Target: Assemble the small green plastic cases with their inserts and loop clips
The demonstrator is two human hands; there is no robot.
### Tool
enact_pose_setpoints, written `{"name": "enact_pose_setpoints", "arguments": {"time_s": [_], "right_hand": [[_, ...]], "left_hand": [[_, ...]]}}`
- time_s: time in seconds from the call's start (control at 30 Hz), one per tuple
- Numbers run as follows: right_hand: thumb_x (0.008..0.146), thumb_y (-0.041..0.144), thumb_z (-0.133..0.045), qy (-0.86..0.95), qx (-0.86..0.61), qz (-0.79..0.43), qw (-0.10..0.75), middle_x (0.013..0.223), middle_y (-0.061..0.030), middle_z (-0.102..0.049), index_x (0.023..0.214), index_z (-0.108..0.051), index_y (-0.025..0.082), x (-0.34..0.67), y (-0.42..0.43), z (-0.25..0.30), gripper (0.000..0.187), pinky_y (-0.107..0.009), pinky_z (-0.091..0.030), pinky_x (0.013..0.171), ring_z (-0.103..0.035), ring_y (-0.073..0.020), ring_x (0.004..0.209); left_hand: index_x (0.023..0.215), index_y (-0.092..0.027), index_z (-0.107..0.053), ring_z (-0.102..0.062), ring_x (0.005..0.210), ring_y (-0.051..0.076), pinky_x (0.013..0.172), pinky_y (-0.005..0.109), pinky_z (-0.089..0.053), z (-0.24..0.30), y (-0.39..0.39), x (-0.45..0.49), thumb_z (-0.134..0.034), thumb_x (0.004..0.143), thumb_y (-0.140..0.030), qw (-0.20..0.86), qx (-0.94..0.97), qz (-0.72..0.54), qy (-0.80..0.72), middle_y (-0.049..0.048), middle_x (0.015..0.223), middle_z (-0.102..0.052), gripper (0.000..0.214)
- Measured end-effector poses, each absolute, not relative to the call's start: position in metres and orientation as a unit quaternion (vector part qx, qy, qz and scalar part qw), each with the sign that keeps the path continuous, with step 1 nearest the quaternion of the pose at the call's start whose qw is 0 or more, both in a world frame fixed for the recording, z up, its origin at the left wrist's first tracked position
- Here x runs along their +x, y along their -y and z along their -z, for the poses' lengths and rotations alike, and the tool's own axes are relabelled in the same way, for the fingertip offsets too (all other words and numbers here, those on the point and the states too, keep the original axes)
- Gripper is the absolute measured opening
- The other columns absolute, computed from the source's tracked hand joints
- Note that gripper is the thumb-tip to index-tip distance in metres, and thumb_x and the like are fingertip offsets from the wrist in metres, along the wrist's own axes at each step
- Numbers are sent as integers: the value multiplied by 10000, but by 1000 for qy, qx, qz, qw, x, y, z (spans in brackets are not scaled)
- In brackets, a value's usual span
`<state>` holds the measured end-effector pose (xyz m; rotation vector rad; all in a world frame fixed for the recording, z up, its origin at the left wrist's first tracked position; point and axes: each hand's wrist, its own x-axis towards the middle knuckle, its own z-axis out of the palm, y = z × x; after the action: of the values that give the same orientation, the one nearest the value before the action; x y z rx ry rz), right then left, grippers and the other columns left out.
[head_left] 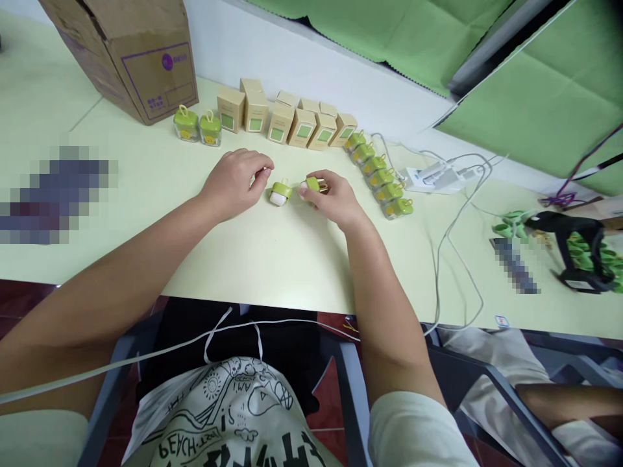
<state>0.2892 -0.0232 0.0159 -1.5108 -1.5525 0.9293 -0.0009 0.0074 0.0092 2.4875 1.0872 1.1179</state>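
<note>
My left hand (237,181) rests on the pale table (272,259) with its fingers curled together; whether anything is in them I cannot make out. Just to its right a small green-and-white plug-like item (280,192) lies loose on the table. My right hand (332,198) is closed around a second green-and-white item (312,185), pinched at the fingertips.
A row of small tan boxes (287,120) stands at the back, with two green items (198,125) to their left beside a large cardboard carton (131,55). Several more green items (382,178) line up at the right, near a white power strip (435,176) and cables. A black tool (577,250) lies far right.
</note>
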Motion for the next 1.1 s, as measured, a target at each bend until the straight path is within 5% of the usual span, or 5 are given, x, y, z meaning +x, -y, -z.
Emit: {"name": "enact_pose_setpoints", "arguments": {"time_s": [0.17,0.43,0.77,0.97,1.1], "right_hand": [[706,571,-1166,541,-568,-456,421,953,11,-804,1116,-801,296,285,33,-37,613,-305,-671,728,-749,-173,852],[517,783,-1228,573,-483,-540,383,1209,-54,-898,1090,-837,268,268,53,-64,864,-360,-743,848,-801,-189,911],[609,410,-1162,562,-515,-507,402,1132,-26,-853,1033,-778,272,281,50,-59,589,-473,-796,999,-818,-227,993],[625,251,-1029,587,-569,-443,368,973,-11,-822,982,-769,257,291,42,-55,442,-383,-669,881,-744,-210,937],[623,234,-988,574,-588,-442,360,891,7,-799,946,-752,256,289,40,-53,400,-348,-573,807,-712,-191,874]], "left_hand": [[1277,-241,-833,-787,1190,364,1142,596,-620,-10,-4,1,-591,1151,-311,103,848,-378,-357,113,1152,-838,282],[1603,-336,-709,-716,1464,411,1288,667,-590,-11,10,9,-751,1084,-373,107,887,-361,-269,121,1586,-760,523],[1529,-275,-751,-722,1446,401,1292,659,-584,-8,8,9,-667,1109,-328,108,882,-356,-289,134,1533,-780,431],[1545,-235,-798,-717,1521,421,1310,677,-559,-8,5,7,-530,1115,-190,116,894,-288,-322,165,1532,-842,508],[1620,-292,-793,-647,1677,376,1381,651,-501,-8,-2,5,-456,1063,-45,94,925,-217,-296,114,1791,-735,696]]}}
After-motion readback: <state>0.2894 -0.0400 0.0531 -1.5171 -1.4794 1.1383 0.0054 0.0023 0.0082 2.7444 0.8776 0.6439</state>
